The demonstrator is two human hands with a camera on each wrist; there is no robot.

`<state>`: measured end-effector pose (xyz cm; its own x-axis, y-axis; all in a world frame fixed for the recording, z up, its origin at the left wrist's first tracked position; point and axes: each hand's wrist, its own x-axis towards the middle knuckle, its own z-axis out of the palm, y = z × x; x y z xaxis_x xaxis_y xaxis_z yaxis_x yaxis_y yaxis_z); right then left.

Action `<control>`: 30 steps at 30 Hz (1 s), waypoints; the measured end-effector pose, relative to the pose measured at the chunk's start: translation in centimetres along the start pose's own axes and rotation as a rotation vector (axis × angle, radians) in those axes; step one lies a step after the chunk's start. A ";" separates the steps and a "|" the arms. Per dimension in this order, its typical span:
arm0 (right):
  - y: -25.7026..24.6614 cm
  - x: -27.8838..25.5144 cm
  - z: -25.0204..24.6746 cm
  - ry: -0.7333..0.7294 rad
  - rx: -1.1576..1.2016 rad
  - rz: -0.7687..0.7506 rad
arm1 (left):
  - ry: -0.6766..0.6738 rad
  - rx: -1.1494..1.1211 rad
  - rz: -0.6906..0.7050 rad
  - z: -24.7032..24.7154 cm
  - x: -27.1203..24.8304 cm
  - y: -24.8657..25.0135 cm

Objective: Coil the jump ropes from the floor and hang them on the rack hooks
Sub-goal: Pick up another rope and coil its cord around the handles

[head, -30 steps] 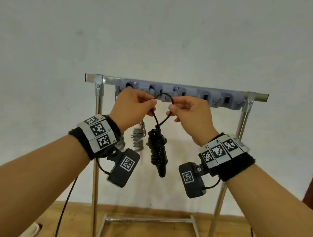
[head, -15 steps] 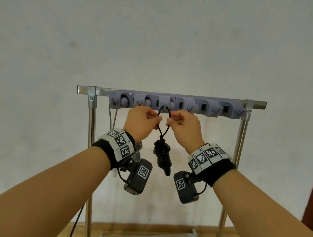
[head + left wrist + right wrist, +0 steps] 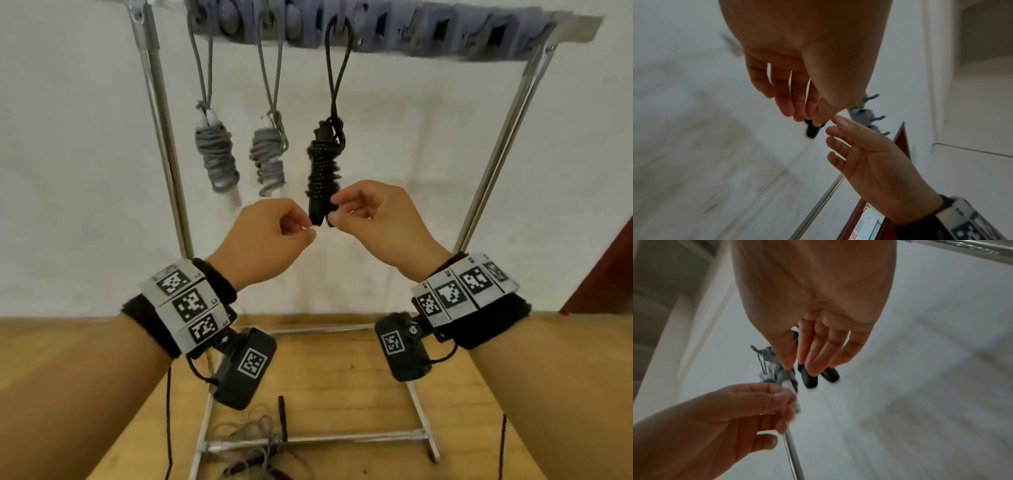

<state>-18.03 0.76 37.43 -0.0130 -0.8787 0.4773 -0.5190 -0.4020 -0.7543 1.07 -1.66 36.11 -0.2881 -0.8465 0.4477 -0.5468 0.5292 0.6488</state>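
A black coiled jump rope (image 3: 323, 168) hangs by its loop from the third hook of the grey hook bar (image 3: 428, 31). Two grey coiled ropes (image 3: 215, 157) (image 3: 269, 161) hang from hooks to its left. My left hand (image 3: 305, 229) is just below and left of the black bundle, fingers loosely curled and holding nothing. My right hand (image 3: 337, 210) is relaxed, with its fingertips by the black handle ends (image 3: 809, 379). In the left wrist view my left hand (image 3: 807, 116) shows straight fingers with one black handle end (image 3: 812, 131) beyond them.
A loose grey rope (image 3: 253, 435) with a dark handle (image 3: 282, 418) lies tangled on the wooden floor across the rack's base bar (image 3: 342, 437). Steel posts (image 3: 164, 137) (image 3: 496, 154) stand either side of my hands. A dark red door (image 3: 609, 267) is at the right.
Both hands let go of the black rope's loop at the hook bar and dropped to the bundle's lower end. The rope now hangs on its own, and the head view has tilted down.
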 end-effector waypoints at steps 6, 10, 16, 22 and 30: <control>9.4 -9.3 7.2 -0.437 -0.191 0.242 | -0.305 0.041 -0.254 7.1 -10.9 -10.6; 15.8 -15.3 12.2 -0.645 -0.267 0.343 | -0.470 0.090 -0.378 11.6 -17.6 -17.3; 26.3 -21.9 19.2 -0.833 -0.307 0.463 | -0.633 0.100 -0.535 18.0 -24.3 -26.4; 36.1 -26.2 26.2 -0.876 -0.317 0.512 | -0.623 0.185 -0.604 24.6 -26.7 -34.3; 43.4 -23.2 32.9 -0.945 -0.453 0.308 | -0.697 0.318 -0.450 30.2 -23.9 -41.3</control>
<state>-12.17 -4.81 -21.21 0.3648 -0.8460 -0.3888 -0.8751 -0.1689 -0.4535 6.74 -5.06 -19.96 -0.3498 -0.8680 -0.3525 -0.8863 0.1847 0.4248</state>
